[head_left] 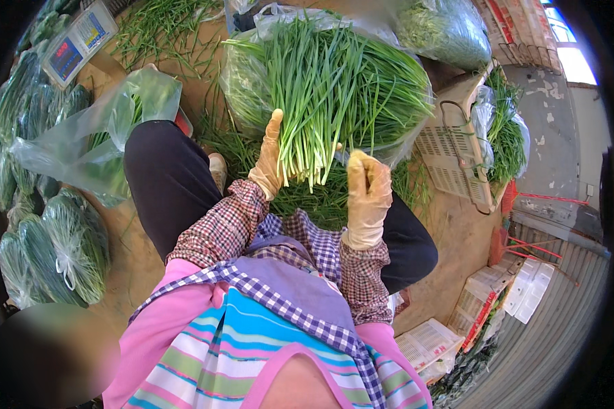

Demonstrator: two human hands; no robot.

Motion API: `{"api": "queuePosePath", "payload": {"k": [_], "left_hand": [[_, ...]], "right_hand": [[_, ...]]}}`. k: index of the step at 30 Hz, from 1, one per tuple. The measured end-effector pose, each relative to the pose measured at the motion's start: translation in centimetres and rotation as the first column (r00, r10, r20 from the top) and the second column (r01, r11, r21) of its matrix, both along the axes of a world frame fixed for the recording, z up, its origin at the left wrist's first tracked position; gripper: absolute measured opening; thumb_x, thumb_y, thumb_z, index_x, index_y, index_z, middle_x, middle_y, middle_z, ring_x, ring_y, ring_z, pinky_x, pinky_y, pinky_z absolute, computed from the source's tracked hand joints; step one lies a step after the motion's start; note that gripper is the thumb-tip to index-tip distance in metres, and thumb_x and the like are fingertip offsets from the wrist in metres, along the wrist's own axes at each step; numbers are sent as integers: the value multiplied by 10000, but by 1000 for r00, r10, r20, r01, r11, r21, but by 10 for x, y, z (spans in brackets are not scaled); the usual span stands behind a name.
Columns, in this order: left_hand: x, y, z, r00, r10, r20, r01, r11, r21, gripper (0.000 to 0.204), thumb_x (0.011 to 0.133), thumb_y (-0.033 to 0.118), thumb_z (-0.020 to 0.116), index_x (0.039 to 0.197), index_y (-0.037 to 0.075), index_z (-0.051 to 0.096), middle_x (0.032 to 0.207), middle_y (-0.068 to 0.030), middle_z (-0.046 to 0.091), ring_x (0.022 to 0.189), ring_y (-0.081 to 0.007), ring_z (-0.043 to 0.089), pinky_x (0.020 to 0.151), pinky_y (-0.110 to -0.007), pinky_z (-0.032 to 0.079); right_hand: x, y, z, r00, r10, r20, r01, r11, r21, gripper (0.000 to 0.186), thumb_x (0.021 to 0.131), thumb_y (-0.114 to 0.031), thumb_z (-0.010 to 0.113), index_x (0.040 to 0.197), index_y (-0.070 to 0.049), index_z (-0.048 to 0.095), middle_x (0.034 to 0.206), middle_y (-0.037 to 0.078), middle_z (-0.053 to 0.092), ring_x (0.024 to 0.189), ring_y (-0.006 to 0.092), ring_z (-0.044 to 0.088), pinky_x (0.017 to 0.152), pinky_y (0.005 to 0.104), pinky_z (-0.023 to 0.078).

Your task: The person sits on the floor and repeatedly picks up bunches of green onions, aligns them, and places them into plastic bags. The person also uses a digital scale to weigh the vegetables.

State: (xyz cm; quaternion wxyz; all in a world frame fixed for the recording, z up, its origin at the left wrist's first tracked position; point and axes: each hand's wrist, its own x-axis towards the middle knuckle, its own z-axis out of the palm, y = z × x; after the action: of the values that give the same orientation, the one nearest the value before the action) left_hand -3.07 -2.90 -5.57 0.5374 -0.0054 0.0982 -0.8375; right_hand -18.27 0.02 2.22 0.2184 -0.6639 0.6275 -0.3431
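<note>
My left hand (269,161), in a pale rubber glove, grips a bunch of long green garlic chives (314,102) from its left side near the pale stem ends; its thumb points up along the stems. The stem ends face me and the leaves spread away. Under and behind the bunch, more chives fill a large clear plastic bag (244,87). My right hand (368,194), gloved too, is raised just right of the stem ends, apart from the bunch. Its fingers are curled together; whether something small is between them is hidden.
Loose chives (314,204) litter the floor between my knees. At left are a scale display (78,41), a clear bag (95,129) with some chives and several bagged green bundles (54,252). A plastic crate (447,146) of greens stands at right.
</note>
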Motion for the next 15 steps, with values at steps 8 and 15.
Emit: {"api": "queuePosePath", "payload": {"k": [8, 15], "left_hand": [[-6, -2, -12, 982, 65, 175, -78, 995, 69, 612, 819, 523, 554, 1175, 27, 516, 1087, -132, 610, 948, -247, 614, 852, -395, 514], [-4, 0, -21, 968, 49, 246, -63, 997, 49, 661, 801, 560, 554, 1187, 26, 503, 1096, -137, 600, 932, -234, 617, 831, -381, 525]], "right_hand": [[39, -21, -12, 865, 95, -492, -104, 994, 8, 387, 679, -301, 707, 981, -71, 631, 1124, 108, 553, 1068, 295, 477, 928, 434, 350], [23, -36, -42, 989, -35, 142, 35, 999, -2, 122, 794, -126, 633, 843, -17, 655, 856, 115, 666, 757, 237, 622, 693, 316, 496]]}}
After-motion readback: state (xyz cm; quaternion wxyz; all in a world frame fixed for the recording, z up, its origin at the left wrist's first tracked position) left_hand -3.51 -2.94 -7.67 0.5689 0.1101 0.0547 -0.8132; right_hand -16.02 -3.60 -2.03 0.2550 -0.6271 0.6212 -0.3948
